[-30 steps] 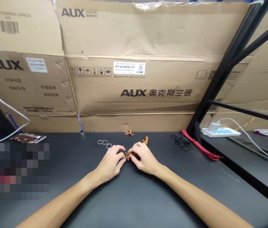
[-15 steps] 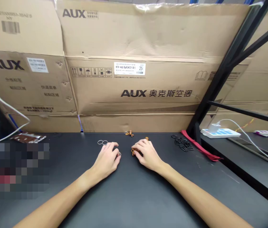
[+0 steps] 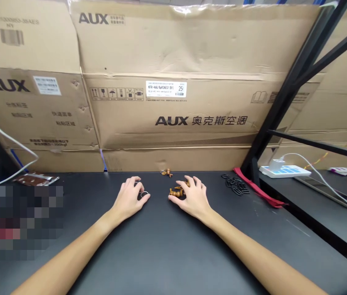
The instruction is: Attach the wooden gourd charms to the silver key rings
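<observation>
My left hand (image 3: 128, 198) rests on the black tabletop with its fingers apart and curved. Thin silver rings (image 3: 144, 193) lie between its thumb and fingers, partly covered by them. Opposite it, my right hand (image 3: 194, 199) is spread open, the thumb stretched out along small brown beaded charms (image 3: 176, 192). More of these charms lie partly hidden under its fingers. Farther back, by the cardboard, is another small brown charm with a ring (image 3: 168, 173). To the right of my right hand lies a loose pile of black oval rings (image 3: 236, 185).
Large cardboard boxes (image 3: 173, 53) stand along the back edge. A red strap (image 3: 259, 191) lies by a black metal frame (image 3: 279, 106) at right, with a white power strip (image 3: 285, 171) and a tablet-like device (image 3: 330, 192) beyond. A brown packet (image 3: 36, 179) sits at left.
My left hand has shifted left, over the silver rings. The fingers of my right hand have spread apart, showing more of the brown charms beneath.
</observation>
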The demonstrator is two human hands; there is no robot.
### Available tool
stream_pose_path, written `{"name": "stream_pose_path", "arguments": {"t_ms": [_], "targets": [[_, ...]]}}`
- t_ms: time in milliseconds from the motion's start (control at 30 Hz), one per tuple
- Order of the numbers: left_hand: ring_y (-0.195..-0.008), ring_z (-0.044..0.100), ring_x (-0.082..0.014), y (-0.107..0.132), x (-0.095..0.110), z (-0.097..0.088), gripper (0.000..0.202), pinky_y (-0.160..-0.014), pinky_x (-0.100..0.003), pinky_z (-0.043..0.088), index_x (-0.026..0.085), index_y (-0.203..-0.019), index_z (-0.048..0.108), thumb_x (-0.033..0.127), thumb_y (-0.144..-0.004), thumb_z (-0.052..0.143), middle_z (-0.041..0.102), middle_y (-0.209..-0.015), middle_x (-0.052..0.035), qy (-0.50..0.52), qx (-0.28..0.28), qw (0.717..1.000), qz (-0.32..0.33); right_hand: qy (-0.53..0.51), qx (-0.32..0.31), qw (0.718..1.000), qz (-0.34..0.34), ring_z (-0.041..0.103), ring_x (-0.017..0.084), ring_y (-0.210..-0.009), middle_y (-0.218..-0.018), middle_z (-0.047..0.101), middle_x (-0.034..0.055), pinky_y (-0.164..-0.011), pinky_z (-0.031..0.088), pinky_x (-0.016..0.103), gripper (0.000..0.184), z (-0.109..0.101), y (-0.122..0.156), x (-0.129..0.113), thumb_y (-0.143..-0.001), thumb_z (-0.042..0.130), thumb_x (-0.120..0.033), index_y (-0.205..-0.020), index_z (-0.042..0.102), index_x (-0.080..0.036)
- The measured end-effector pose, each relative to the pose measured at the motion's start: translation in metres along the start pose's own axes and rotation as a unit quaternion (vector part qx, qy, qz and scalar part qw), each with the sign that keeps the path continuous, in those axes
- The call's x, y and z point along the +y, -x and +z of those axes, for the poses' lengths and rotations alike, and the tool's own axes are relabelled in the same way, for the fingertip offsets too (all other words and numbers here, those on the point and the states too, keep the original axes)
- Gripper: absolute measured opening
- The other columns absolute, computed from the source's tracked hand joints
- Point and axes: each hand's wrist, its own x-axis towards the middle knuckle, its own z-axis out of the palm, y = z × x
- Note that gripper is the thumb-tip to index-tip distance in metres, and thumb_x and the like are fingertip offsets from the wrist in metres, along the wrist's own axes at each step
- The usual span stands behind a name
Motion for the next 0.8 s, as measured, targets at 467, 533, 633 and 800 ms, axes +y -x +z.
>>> {"name": "stream_pose_path", "arguments": {"t_ms": [467,533,633,800], "targets": [[-0.130,0.042,-0.0286,-0.003,-0.023,0.012,0.043,-0.108,-0.044,0.035,0.017,-0.120,0.059,0.045,-0.091,0.043,0.053,-0.133,-0.0121,0.038,-0.104,0.994,-0.015,-0.070,-0.079,0.993,-0.054,0.045,0.027,-0.121,-0.114,0.057,0.0099,-0.097,0.040,0.042,0.027,0.011,-0.011,0.013,-0.083,0.058,-0.045,-0.097,0.064,-0.023],[-0.122,0.049,-0.0267,-0.004,-0.022,0.010,0.036,-0.104,-0.042,0.039,0.017,-0.115,0.060,0.040,-0.091,0.043,0.057,-0.125,-0.0116,0.057,-0.087,0.995,0.006,-0.087,-0.077,0.990,-0.075,0.047,0.026,-0.119,-0.112,0.058,0.0099,-0.095,0.042,0.040,0.019,0.012,-0.013,0.016,-0.083,0.058,-0.037,-0.094,0.063,-0.022],[-0.106,0.057,-0.0243,-0.005,-0.020,0.007,0.033,-0.096,-0.040,0.046,0.016,-0.112,0.059,0.035,-0.091,0.043,0.059,-0.114,-0.0109,0.071,-0.078,0.994,0.012,-0.100,-0.081,0.988,-0.085,0.049,0.026,-0.119,-0.119,0.057,0.0109,-0.095,0.043,0.040,0.014,0.010,-0.015,0.020,-0.079,0.059,-0.025,-0.091,0.063,-0.020],[-0.125,0.047,-0.0282,-0.007,-0.022,0.008,0.043,-0.104,-0.044,0.039,0.018,-0.126,0.055,0.040,-0.092,0.041,0.048,-0.136,-0.0127,0.044,-0.105,0.993,-0.014,-0.081,-0.101,0.989,-0.066,0.038,0.032,-0.130,-0.136,0.049,0.0089,-0.099,0.038,0.052,0.035,0.007,-0.014,0.018,-0.078,0.062,-0.030,-0.112,0.061,-0.025]]}}
